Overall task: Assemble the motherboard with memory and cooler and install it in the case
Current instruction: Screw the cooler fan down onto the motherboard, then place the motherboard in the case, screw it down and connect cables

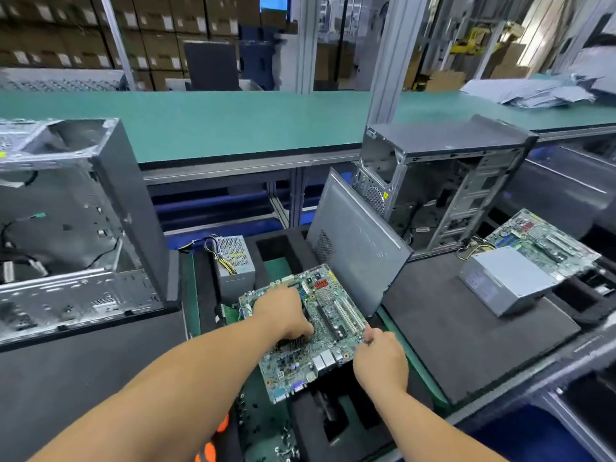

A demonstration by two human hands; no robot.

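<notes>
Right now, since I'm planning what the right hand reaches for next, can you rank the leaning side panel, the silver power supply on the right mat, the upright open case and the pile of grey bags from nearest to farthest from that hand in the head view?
1. Leaning side panel, just beyond the right hand.
2. Silver power supply, to the right on the dark mat.
3. Upright open case, behind the panel.
4. Pile of grey bags, far right on the green bench.

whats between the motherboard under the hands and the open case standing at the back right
In the head view, a grey case side panel stands tilted between the motherboard and the open case, its lower edge beside the board.
</notes>
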